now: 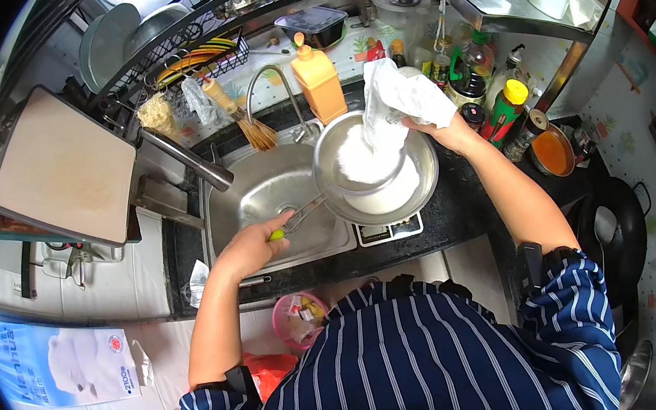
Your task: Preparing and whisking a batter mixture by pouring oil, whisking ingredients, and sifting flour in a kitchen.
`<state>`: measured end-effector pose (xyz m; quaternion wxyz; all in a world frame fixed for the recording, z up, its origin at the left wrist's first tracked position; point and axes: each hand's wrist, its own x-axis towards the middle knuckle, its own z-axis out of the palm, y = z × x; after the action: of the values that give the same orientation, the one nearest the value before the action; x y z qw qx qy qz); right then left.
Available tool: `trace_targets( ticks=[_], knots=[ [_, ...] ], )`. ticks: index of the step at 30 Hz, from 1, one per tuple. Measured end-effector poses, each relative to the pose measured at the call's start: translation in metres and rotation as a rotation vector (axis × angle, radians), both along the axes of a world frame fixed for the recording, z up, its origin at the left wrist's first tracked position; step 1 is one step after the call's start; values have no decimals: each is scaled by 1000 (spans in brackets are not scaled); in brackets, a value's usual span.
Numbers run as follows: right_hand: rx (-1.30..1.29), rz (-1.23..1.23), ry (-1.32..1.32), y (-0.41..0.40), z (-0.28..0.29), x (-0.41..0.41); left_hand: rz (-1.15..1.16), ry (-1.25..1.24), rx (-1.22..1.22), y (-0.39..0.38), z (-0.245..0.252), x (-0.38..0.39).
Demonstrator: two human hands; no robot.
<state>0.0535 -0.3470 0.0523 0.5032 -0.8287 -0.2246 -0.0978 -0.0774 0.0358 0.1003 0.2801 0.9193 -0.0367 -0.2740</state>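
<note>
My left hand grips the green-ended handle of a fine-mesh sieve, whose round head lies over a wide steel bowl. White powder fills part of the sieve, and more white powder lies in the bowl below. My right hand holds a white plastic bag tilted mouth-down over the sieve. The bag hides part of the sieve and some of my right fingers. Under the bowl, a white kitchen scale shows at its near edge on the black counter.
The steel sink lies left of the bowl, with a curved faucet behind. A yellow pump bottle stands near the bowl's back edge. Sauce bottles and a pan of orange liquid are at right. A cutting board stands left.
</note>
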Motion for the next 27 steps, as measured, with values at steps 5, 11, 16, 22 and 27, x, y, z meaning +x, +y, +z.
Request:
trace_targets(
  ticks=[5, 11, 16, 22, 27],
  knots=[
    [-52, -7, -79, 0, -10, 4, 28, -19, 20, 1, 2, 0],
    [-192, 66, -224, -13, -28, 17, 46, -42, -4, 2, 0, 1],
    [-184, 86, -255, -8, -18, 7, 33, -33, 22, 8, -2, -3],
    [-80, 128, -115, -5, -9, 0, 32, -28, 6, 7, 0, -4],
    [-129, 82, -204, -11, -18, 6, 46, -31, 8, 7, 0, -2]
  ],
)
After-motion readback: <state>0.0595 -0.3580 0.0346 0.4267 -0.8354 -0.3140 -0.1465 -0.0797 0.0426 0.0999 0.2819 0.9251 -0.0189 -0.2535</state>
